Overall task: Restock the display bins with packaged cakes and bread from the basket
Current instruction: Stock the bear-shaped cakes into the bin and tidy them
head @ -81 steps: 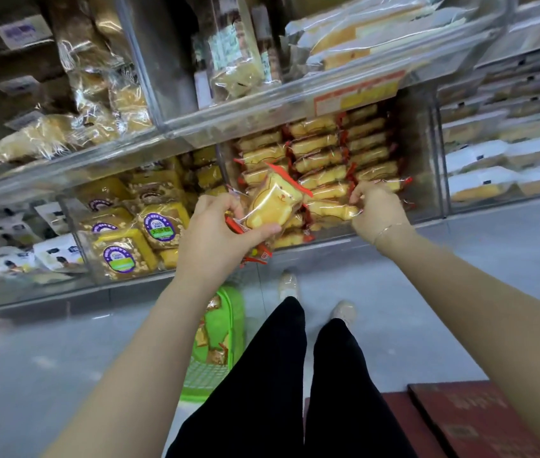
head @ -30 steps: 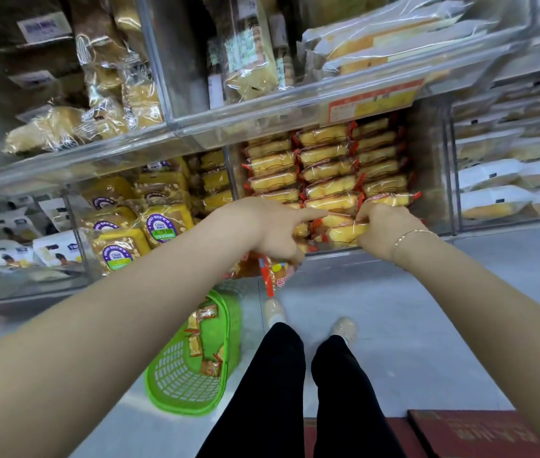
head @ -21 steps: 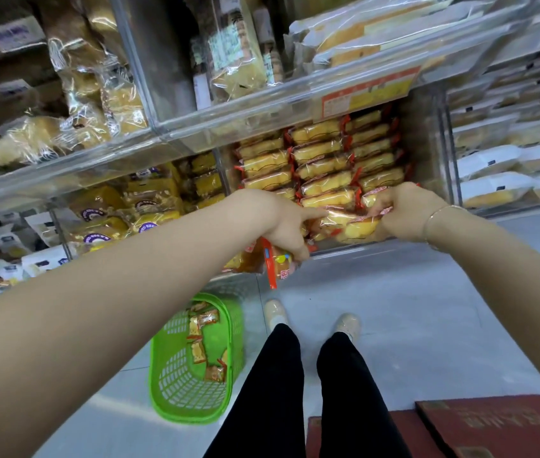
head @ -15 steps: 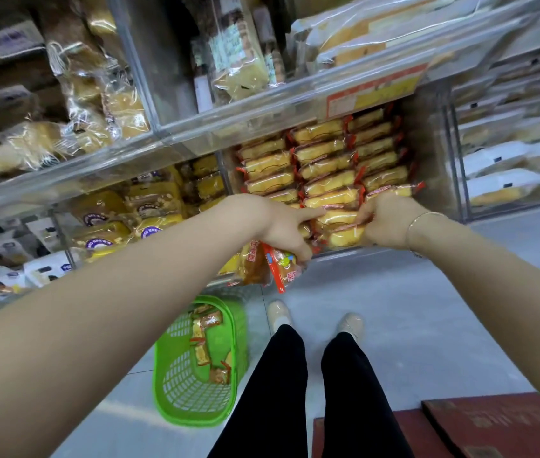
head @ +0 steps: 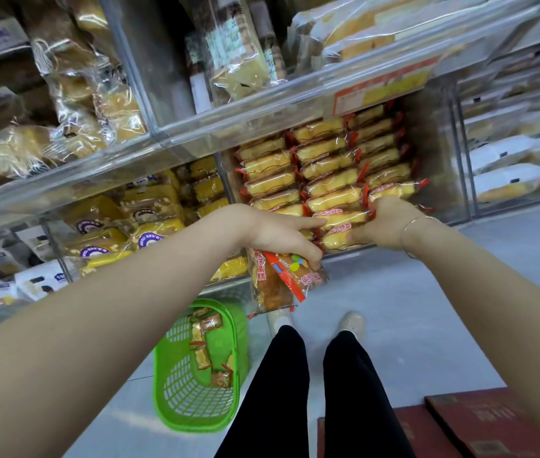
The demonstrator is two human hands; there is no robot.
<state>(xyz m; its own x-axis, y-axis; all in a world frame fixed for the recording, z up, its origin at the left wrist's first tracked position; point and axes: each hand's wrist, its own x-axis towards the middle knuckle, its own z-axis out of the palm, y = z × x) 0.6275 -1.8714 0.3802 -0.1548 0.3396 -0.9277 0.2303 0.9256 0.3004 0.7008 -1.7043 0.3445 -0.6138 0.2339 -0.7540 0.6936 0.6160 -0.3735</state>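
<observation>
Both arms stretch toward the clear display bin (head: 433,153), and the right hand (head: 384,223) hides the front of the lowest rows, its fingers curled onto a cake pack there (head: 336,239), though how far they wrap round it is hard to see. The left hand (head: 278,233) grips a bunch of red-trimmed cake packets (head: 278,279) from above; these hang below the fist just in front of the bin's lower edge, long axis running down and slightly right (their print is too blurred to read). Stacked cakes (head: 324,166) lie crosswise, ends left and right. Down on the floor sits the green basket (head: 176,401), a few packets inside, its right rim tucked behind a black trouser leg (head: 275,391).
</observation>
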